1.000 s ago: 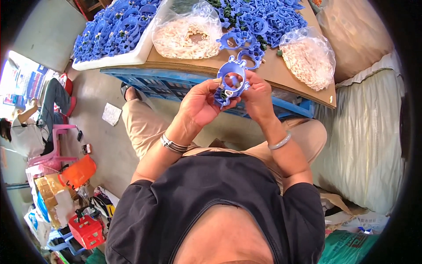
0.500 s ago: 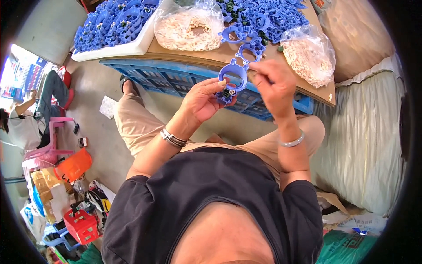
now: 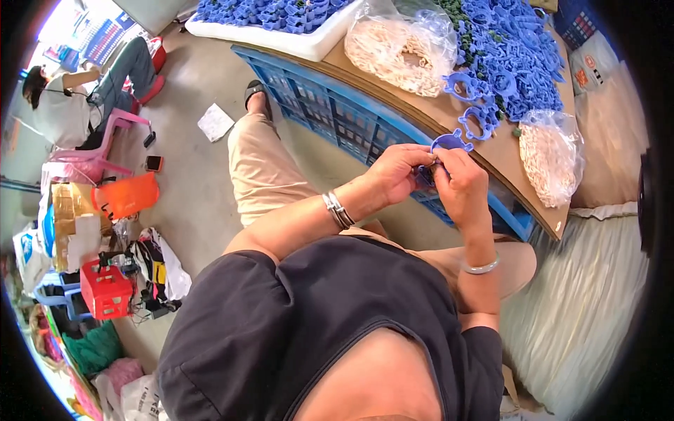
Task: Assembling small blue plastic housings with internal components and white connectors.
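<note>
In front of the table edge, my left hand [image 3: 395, 172] holds a blue plastic ring part [image 3: 451, 140], its thumb and fingers closed round the lower end. My right hand [image 3: 463, 186] meets it there, fingers bent and pinched against the part. Whatever small piece may sit between those fingertips is hidden. Just beyond the hands, two similar blue ring parts [image 3: 479, 122] lie at the table's edge. A large heap of blue plastic parts [image 3: 523, 63] spreads behind them, with some dark green pieces [image 3: 449, 21] along its left side.
Two clear bags of cream-coloured small pieces, a left bag [image 3: 393, 52] and a right bag [image 3: 551, 158], rest on the brown board [image 3: 337, 63]. A white tray [image 3: 281, 38] holds more blue parts. Blue crates [image 3: 316, 105] stand beneath. Large pale sacks [image 3: 576, 302] crowd the right. Another person [image 3: 67, 105] sits far left.
My right hand has come in from beside the ring part to press against it. The ring part has tilted and is more covered by fingers. My view has swung left.
</note>
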A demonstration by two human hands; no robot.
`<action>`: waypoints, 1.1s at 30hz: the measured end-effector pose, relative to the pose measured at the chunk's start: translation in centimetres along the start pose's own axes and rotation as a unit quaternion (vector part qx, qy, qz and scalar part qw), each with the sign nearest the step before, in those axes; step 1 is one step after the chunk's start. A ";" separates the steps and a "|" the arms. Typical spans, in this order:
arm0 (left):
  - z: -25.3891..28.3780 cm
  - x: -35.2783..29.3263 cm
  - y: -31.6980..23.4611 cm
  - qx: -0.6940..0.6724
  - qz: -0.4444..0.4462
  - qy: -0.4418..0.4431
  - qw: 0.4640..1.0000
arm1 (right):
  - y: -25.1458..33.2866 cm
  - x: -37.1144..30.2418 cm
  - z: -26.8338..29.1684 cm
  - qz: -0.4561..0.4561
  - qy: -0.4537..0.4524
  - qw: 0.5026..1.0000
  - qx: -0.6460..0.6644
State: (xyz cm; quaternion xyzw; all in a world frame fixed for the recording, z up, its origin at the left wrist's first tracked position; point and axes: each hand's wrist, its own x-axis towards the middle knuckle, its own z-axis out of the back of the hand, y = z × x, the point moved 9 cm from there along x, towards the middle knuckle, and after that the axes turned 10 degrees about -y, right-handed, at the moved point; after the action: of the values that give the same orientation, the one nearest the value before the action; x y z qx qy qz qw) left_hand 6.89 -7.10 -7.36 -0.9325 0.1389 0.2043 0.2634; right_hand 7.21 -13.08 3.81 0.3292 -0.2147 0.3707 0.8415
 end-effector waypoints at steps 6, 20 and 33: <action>-0.1 0.1 -0.8 0.021 -0.036 0.031 0.999 | -0.3 0.4 -0.1 0.000 -0.030 1.000 0.009; -1.6 0.1 -0.5 0.034 -0.001 0.095 0.995 | -3.7 0.0 -0.3 -0.099 0.006 0.987 0.127; -0.2 1.1 -0.6 0.064 -0.080 0.037 0.994 | -3.4 0.0 -0.3 -0.074 -0.037 0.996 0.035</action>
State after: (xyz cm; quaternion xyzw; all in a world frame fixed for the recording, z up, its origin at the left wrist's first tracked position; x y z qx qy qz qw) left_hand 8.08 -6.87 -7.46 -0.9289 0.0865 0.1383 0.3324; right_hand 9.81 -14.62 2.26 0.3865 -0.2074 0.3022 0.8463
